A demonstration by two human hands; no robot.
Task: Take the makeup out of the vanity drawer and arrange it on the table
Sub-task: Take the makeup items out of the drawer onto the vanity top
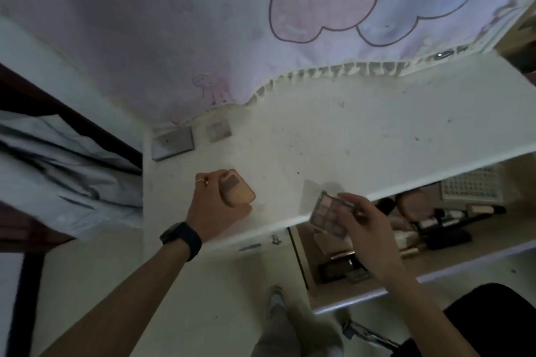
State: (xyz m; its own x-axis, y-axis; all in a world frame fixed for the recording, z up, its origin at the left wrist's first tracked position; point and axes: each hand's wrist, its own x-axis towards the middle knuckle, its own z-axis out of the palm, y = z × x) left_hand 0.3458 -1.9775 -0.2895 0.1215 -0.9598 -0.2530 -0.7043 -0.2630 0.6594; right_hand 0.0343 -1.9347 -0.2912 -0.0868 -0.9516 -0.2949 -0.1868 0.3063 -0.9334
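A: What is lying at the far left of the table (377, 130)?

B: A grey rectangular case (172, 143) and a small square palette (219, 131) are lying side by side at the back.

A: And the hands?

B: The left hand (216, 203) is curling its fingers round a peach compact (236, 191) low over the table. The right hand (368, 226) is pinching an eyeshadow palette (327, 211) above the front edge. At the right, the open drawer (377, 293) is holding more makeup (435, 229).

Black smartwatch (181, 236) at wrist; thin ring (200, 181) on left grip (216, 206)
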